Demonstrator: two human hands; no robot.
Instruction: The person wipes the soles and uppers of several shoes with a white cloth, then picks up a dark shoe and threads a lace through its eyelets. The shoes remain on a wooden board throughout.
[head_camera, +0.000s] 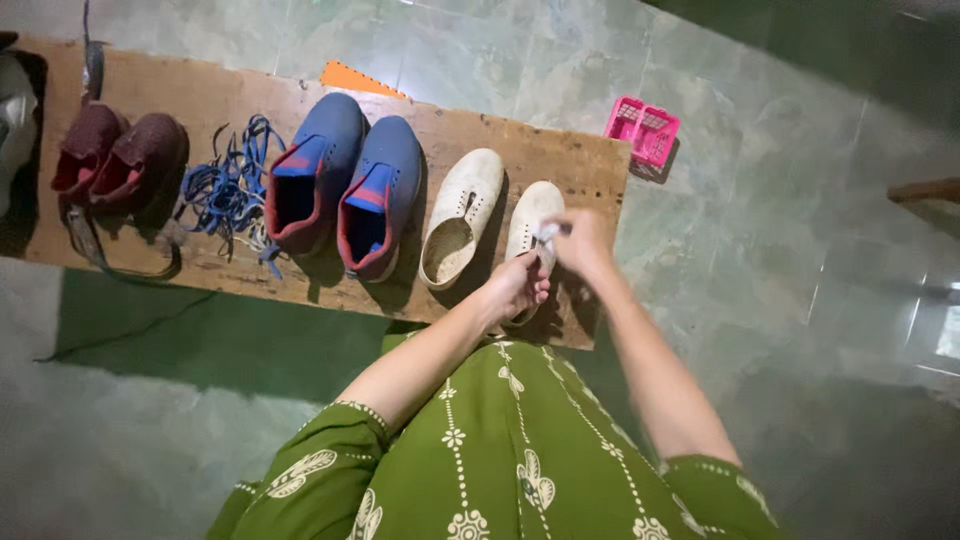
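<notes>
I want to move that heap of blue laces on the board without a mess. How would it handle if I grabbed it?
The blue laces lie in a loose tangle of thin loops, so they are probably floppy and light. Grabbed at one spot, strands would likely trail and may snag the blue shoe they touch. Pushed along the rough wooden board, they would probably bunch rather than slide.

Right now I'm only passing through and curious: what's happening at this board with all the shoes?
A person in a green patterned garment works on the right white shoe at the end of a wooden board. The left hand steadies that shoe while the right hand pinches a small pale piece, perhaps a lace end, above it. Its mate, a blue pair, a maroon pair and loose blue laces lie along the board.
</notes>
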